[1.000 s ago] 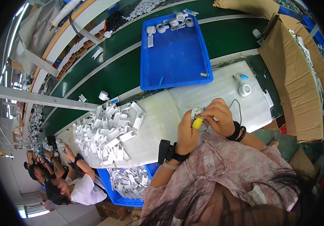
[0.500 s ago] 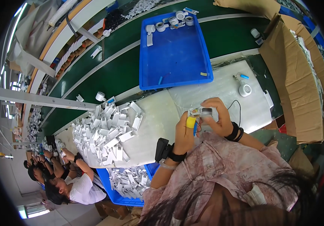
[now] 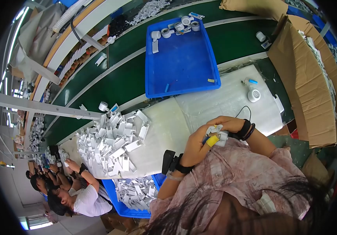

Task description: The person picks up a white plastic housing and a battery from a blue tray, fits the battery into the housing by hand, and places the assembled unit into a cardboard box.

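In front of my chest, both hands are closed round a small white plastic device housing (image 3: 221, 138). My left hand (image 3: 196, 145) grips it from the left, with a bright yellow piece (image 3: 212, 140) at the thumb; whether that is a finger cover or a part, I cannot tell. My right hand (image 3: 231, 124) bends over its far and right side, and the fingers hide much of it. Beyond the right hand, on the pale work mat, lies a white round head with a perforated grille (image 3: 254, 95) beside a small blue cylinder (image 3: 252, 82).
A pile of white plastic casings (image 3: 111, 141) covers the mat's left, above a blue bin (image 3: 117, 205) of similar pieces. A blue tray (image 3: 182, 92) with several round white parts stands at the back. To the right is a cardboard box (image 3: 299, 78). Co-workers (image 3: 86, 199) sit at left.
Both hands have drawn closer together and moved slightly right and nearer my body. The device has turned in them; its grey round end and the blue part with red wire are now mostly hidden.
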`<state>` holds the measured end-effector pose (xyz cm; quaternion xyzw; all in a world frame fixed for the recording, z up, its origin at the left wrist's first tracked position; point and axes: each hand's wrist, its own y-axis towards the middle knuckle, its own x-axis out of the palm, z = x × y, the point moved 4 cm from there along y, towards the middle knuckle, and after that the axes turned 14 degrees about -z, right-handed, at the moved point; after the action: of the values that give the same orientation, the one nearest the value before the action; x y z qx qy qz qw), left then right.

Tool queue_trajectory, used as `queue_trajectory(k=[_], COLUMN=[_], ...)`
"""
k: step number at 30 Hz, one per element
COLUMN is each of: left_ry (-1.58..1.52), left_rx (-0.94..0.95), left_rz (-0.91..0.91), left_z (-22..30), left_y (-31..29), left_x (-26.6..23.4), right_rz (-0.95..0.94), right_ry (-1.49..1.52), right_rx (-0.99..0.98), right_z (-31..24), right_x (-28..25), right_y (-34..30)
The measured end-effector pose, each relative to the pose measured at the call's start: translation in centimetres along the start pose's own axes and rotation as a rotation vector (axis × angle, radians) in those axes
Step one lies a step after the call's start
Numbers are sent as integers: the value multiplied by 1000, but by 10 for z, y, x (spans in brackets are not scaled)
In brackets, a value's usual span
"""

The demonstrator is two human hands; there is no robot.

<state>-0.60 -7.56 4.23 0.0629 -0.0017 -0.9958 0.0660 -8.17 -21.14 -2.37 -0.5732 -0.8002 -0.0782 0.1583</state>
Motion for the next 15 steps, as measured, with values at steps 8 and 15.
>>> queue_trajectory(k=[8,15], left_ry=[-51,-214], left_rx=[-91,-33], left_rz=[101,330], left_z=[-17,-23], left_y=[-8,-10], left_x=[-4,-8], right_rz=[222,712], right_ry=[25,-583], right_rx=[-5,-139], right_z=[7,-18], right_x=[19,14], right_y=[3,-7])
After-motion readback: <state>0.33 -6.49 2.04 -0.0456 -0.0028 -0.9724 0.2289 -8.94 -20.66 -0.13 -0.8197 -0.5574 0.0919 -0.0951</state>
